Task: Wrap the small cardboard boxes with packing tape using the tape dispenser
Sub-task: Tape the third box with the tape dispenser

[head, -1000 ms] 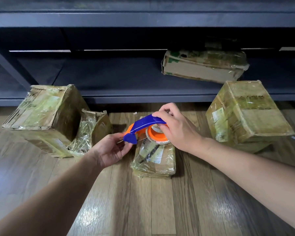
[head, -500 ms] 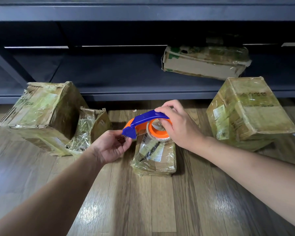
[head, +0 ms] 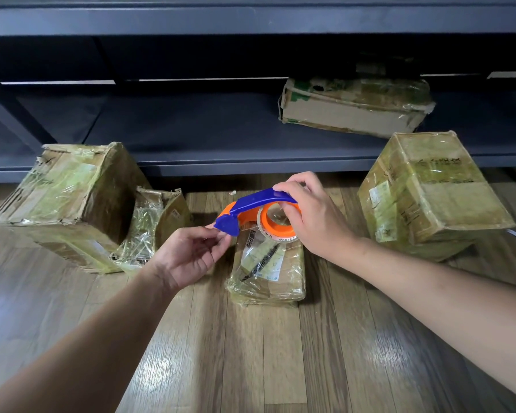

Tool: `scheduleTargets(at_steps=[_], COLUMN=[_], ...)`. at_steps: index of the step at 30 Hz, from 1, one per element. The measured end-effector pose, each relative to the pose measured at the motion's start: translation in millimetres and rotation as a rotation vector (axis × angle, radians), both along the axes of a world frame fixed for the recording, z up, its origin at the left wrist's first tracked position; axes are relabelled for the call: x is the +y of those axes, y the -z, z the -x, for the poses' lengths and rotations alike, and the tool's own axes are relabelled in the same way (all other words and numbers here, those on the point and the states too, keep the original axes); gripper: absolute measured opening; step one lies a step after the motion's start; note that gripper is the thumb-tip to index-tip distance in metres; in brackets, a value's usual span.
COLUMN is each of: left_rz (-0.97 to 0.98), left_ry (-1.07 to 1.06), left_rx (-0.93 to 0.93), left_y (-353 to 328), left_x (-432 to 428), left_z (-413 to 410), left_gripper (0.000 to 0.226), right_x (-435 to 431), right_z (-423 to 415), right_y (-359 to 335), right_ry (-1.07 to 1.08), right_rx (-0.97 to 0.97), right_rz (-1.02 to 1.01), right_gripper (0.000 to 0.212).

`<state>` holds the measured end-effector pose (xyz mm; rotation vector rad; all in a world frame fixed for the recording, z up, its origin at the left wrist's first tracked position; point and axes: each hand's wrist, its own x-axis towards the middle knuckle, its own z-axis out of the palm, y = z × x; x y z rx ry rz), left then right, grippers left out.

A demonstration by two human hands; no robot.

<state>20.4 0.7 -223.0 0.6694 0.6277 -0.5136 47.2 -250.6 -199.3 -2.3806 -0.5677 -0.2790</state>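
On the wooden floor (head: 209, 353), just before the front edge of the dark shelf (head: 191, 138), a small tape-wrapped cardboard box (head: 268, 275) lies flat between a large box (head: 72, 198) on the left and a tall box (head: 429, 192) on the right. Over its far end the person's right hand (head: 316, 225) grips the blue-and-orange tape dispenser (head: 251, 205), fingers curled round handle and roll. The left hand (head: 188, 257) pinches the tip of the dispenser's blue nose between thumb and forefinger.

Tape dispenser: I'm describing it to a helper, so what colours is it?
The tape dispenser has a blue handle and orange hub; head view shows it.
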Motion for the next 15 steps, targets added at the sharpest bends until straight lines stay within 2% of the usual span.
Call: scheduleTargets(at_steps=[5, 8, 9, 11, 15], left_rz=[-0.010, -0.012, -0.024, -0.056, -0.160], left_ry=[0.053, 0.060, 0.057, 0.029, -0.007], left_rx=[-0.052, -0.062, -0.064, -0.067, -0.154], left_y=[-1.1, -0.1, 0.1, 0.3, 4.4], left_x=[0.0, 0.6, 0.2, -3.3, -12.0], left_z=[1.8, 2.3, 2.2, 2.1, -1.1], left_gripper=[0.026, 0.057, 0.057, 0.040, 0.032], right_x=[-1.3, -0.5, -0.6, -1.1, -1.1], right_z=[0.2, 2.3, 2.5, 2.9, 6.1], right_y=[-0.7, -0.5, -0.3, 0.1, 1.4], right_ry=[0.045, 0.084, 0.097, 0.114, 0.148], right_rx=[0.027, 0.088, 0.102, 0.121, 0.153], right_rz=[0.001, -0.028, -0.035, -0.045, -0.052], right_gripper=[0.030, 0.031, 0.031, 0.031, 0.030])
